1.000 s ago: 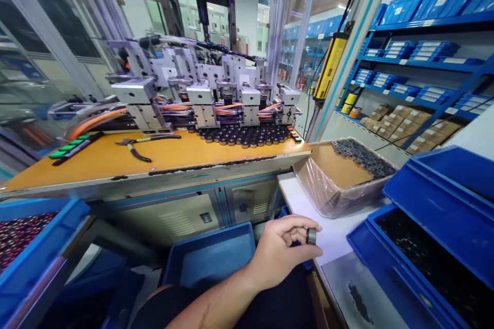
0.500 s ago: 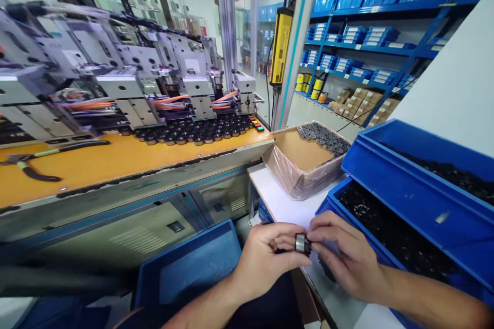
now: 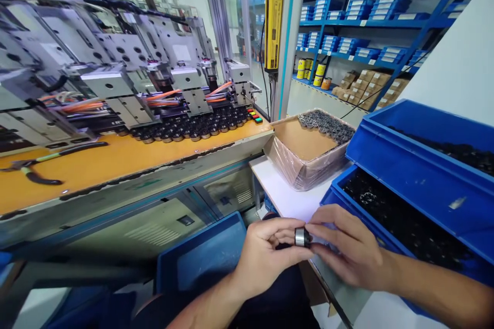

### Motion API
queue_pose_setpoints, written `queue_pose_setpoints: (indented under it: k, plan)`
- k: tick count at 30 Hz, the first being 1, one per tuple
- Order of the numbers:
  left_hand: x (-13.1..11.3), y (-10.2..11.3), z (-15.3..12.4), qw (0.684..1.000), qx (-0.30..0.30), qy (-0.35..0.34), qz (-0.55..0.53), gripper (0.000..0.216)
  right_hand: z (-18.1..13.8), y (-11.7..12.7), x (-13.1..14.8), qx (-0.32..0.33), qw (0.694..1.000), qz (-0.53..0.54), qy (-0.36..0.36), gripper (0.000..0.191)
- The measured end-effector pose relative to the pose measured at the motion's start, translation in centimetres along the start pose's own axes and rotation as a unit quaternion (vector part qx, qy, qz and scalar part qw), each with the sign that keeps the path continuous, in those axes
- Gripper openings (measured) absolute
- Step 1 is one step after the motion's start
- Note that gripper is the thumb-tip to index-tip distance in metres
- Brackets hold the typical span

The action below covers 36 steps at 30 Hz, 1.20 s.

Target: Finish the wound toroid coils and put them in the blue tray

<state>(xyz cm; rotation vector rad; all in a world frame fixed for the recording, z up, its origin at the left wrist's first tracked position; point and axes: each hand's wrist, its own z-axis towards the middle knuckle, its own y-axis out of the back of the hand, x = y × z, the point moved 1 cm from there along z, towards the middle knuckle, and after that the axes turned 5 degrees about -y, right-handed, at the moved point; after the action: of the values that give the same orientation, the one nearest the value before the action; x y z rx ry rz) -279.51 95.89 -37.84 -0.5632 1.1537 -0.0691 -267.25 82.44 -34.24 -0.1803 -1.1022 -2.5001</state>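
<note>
My left hand (image 3: 266,254) and my right hand (image 3: 345,247) meet low in the middle of the view, fingertips pinched from both sides on a small metal ring-shaped part (image 3: 300,237). Both hands are closed on it, above the front edge of a white side table (image 3: 283,195). Just right of my right hand is a blue bin of small black parts (image 3: 401,221). Below my left hand stands a blue tray (image 3: 204,259).
An orange workbench (image 3: 116,157) carries a row of black round parts (image 3: 193,128), grey machine heads (image 3: 116,82) and pliers (image 3: 38,162). A plastic-lined cardboard box of dark parts (image 3: 309,146) sits on the side table. Blue shelves with bins (image 3: 366,36) stand behind.
My right hand has come in and joined my left hand on the metal part. The view has swung to the right and the part sits slightly higher between the fingertips.
</note>
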Motion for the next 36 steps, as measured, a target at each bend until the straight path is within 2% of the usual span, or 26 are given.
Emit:
queue_pose_setpoints:
  k: [6,9,12,14,16,18,20,22,24,26,28,30,31,33,35,36]
  plan:
    - [-0.1,-0.5,-0.2,1.000,-0.003,0.003,-0.007,0.037,-0.3,-0.1,-0.2,0.003,0.998,-0.050,0.036,0.028]
    - [0.4,-1.1,-0.5,1.000,-0.026,-0.001,-0.009,0.033,-0.7,-0.2,-0.2,-0.003,0.993,-0.100,0.066,0.031]
    - [0.7,-1.3,-0.6,0.998,-0.041,-0.041,0.014,0.036,-0.9,-0.2,0.0,-0.017,0.991,-0.108,0.080,0.032]
    - [0.5,-0.9,-0.4,0.991,-0.025,-0.101,0.089,0.046,-0.9,-0.1,0.2,-0.023,0.994,-0.080,0.069,0.031]
    - [-0.2,-0.3,-0.1,0.960,0.006,-0.182,0.213,0.049,-0.7,-0.1,0.4,-0.025,0.997,-0.051,0.044,0.031]
    - [-1.0,0.2,0.1,0.911,0.037,-0.256,0.322,0.039,-0.5,-0.1,0.6,-0.018,0.999,-0.029,0.021,0.031]
    - [-1.6,0.4,0.1,0.875,0.054,-0.301,0.377,0.029,-0.4,-0.1,0.7,-0.012,1.000,-0.011,0.009,0.029]
    - [-1.7,0.5,0.0,0.866,0.050,-0.313,0.386,0.028,-0.4,-0.2,0.7,-0.006,1.000,0.006,0.003,0.029]
    - [-1.3,0.4,-0.2,0.883,0.036,-0.294,0.363,0.029,-0.4,-0.3,0.6,-0.008,1.000,0.011,-0.002,0.029]
    - [-0.5,0.3,-0.2,0.917,0.017,-0.246,0.313,0.035,-0.6,-0.4,0.5,-0.015,1.000,0.002,-0.001,0.028]
    - [0.4,0.2,-0.2,0.958,-0.008,-0.171,0.229,0.037,-0.6,-0.4,0.4,-0.022,1.000,-0.012,0.005,0.028]
    - [1.4,0.2,-0.1,0.992,-0.013,-0.074,0.099,0.034,-0.6,-0.4,0.4,-0.026,1.000,-0.017,0.000,0.030]
    - [1.7,0.1,0.0,0.999,-0.002,-0.027,0.027,0.030,-0.6,-0.3,0.3,-0.025,1.000,-0.015,-0.008,0.030]
    - [2.3,0.0,0.0,0.993,0.038,0.039,-0.101,0.030,-0.5,-0.2,0.3,-0.025,0.999,0.001,-0.027,0.027]
    - [2.4,0.0,-0.1,0.982,0.076,0.058,-0.164,0.034,-0.4,-0.1,0.2,-0.027,0.999,0.017,-0.038,0.024]
    - [2.3,0.0,-0.1,0.982,0.089,0.052,-0.160,0.036,-0.4,-0.1,0.2,-0.027,0.999,0.020,-0.038,0.024]
